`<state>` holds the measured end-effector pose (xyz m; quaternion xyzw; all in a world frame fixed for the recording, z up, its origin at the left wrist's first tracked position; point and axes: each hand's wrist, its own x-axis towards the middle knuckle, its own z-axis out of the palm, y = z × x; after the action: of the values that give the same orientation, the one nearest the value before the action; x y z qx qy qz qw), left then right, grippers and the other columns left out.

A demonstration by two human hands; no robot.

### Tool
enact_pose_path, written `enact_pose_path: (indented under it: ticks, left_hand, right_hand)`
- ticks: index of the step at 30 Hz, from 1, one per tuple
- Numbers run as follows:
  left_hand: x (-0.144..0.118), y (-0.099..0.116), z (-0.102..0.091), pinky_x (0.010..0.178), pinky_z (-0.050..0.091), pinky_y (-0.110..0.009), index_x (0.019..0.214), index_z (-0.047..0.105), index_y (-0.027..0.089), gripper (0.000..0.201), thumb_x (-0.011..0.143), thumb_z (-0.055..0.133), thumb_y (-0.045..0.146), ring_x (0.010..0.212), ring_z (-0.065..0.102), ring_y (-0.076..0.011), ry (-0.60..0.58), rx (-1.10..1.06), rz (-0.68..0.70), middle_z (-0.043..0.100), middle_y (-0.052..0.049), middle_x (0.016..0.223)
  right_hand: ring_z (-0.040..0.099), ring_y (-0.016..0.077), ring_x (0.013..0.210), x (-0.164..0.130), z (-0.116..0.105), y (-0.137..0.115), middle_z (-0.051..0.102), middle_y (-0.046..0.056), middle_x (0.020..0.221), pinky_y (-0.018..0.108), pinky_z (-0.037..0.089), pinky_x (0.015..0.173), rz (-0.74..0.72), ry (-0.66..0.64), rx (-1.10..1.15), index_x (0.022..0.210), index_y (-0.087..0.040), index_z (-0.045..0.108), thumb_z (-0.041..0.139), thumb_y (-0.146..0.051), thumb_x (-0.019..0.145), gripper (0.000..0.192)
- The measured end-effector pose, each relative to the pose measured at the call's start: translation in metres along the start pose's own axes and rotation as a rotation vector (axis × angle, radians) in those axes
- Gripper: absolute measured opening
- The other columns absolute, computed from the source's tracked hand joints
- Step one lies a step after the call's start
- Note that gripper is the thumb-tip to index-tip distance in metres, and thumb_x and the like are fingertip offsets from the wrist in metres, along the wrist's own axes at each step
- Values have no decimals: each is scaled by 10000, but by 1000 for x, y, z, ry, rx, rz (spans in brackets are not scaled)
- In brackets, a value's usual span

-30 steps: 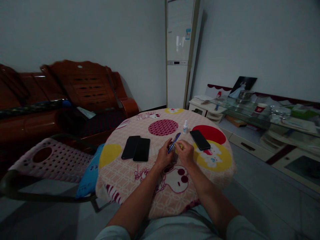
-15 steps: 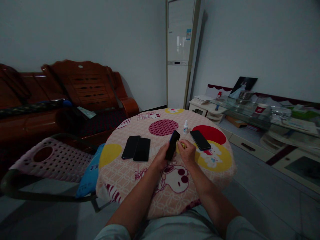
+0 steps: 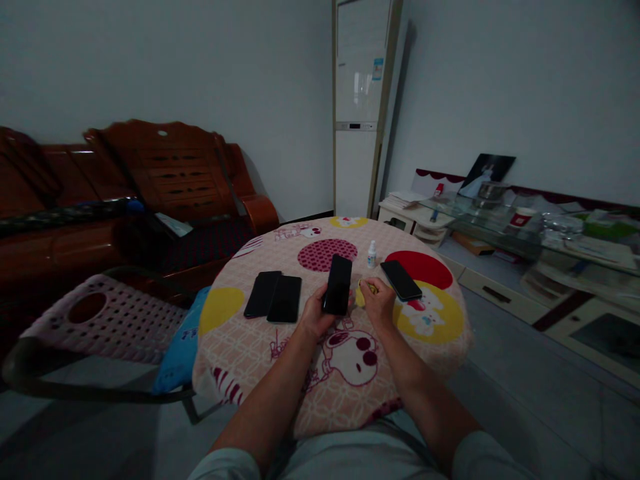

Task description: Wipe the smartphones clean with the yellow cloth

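A black phone (image 3: 338, 285), slim and rectangular with a dark glossy face turned up toward the camera, is held above the middle of the round table (image 3: 240, 360). The left hand (image 3: 314, 315) clasps its lower end, fingers wrapped round the edges. Just beside it, the right hand (image 3: 379, 301) is curled shut, pinching a small yellow cloth (image 3: 369, 288). Two more phones (image 3: 273, 297) lie side by side to the left, another phone (image 3: 401, 280) to the right, with a small white bottle (image 3: 371, 254) behind.
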<state>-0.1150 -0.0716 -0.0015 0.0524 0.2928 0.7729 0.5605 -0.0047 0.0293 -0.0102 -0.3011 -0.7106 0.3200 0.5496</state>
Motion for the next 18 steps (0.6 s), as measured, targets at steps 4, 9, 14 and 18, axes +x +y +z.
enact_pose_path:
  ticks: [4, 9, 14, 18]
  left_hand:
    - [-2, 2, 1, 811, 550, -434, 992, 661, 86, 281, 893, 472, 268, 862, 686, -250, -3, -13, 6, 715, -128, 926]
    - [-4, 2, 3, 836, 542, -458, 1011, 654, 94, 308, 896, 464, 308, 912, 684, -267, -31, -17, 31, 713, -142, 965]
    - [-3, -2, 1, 799, 558, -413, 1085, 630, 73, 426, 918, 473, 432, 869, 692, -253, -44, 63, 33, 709, -163, 967]
    - [-1, -5, -4, 698, 565, -323, 1102, 637, 97, 351, 864, 593, 351, 760, 691, -210, 65, 186, 146, 721, -118, 918]
  right_hand:
    - [588, 166, 595, 1, 0, 1, 675, 29, 641, 252, 428, 568, 29, 7, 14, 708, -160, 696, 580, -337, 783, 225]
    - [563, 157, 538, 0, 2, 2, 655, 17, 589, 242, 406, 515, 44, -32, 2, 673, -166, 688, 587, -359, 765, 237]
    - [585, 164, 541, -3, 3, 0, 669, 20, 608, 238, 417, 500, 60, -106, 70, 684, -176, 688, 575, -363, 780, 238]
    - [586, 159, 572, -4, 2, -5, 657, 11, 615, 236, 428, 535, 19, -129, 71, 687, -174, 686, 568, -334, 782, 220]
